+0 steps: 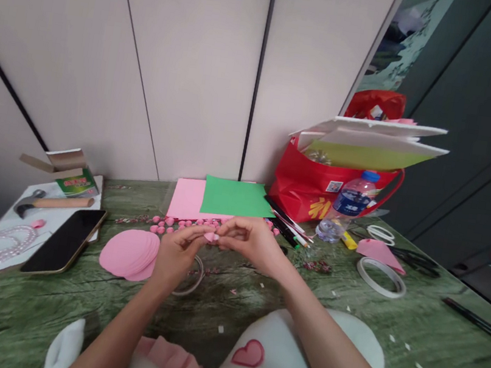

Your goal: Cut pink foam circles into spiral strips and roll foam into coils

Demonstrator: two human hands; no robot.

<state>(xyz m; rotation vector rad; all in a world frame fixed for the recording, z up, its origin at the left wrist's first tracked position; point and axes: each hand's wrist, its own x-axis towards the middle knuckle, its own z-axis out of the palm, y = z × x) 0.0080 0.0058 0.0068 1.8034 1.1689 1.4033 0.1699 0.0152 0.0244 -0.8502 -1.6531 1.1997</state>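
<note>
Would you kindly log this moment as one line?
left hand: pinching small pink piece | right hand: pinching its opposite end | beside left hand: overlapping pink discs | beyond both: green sheet

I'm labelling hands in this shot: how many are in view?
2: the left hand, left of the picture's middle, and the right hand, slightly right of it, both at a small pink piece. No others show.

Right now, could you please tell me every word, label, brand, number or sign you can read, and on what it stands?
No words or numbers can be read with certainty.
Bag: yellow lettering, partly behind the bottle, not legible; square code, too small.
Bottle: white characters on a blue label, too blurred.
Box: markings too blurred.
White item: pink heart, no lettering visible.
</note>
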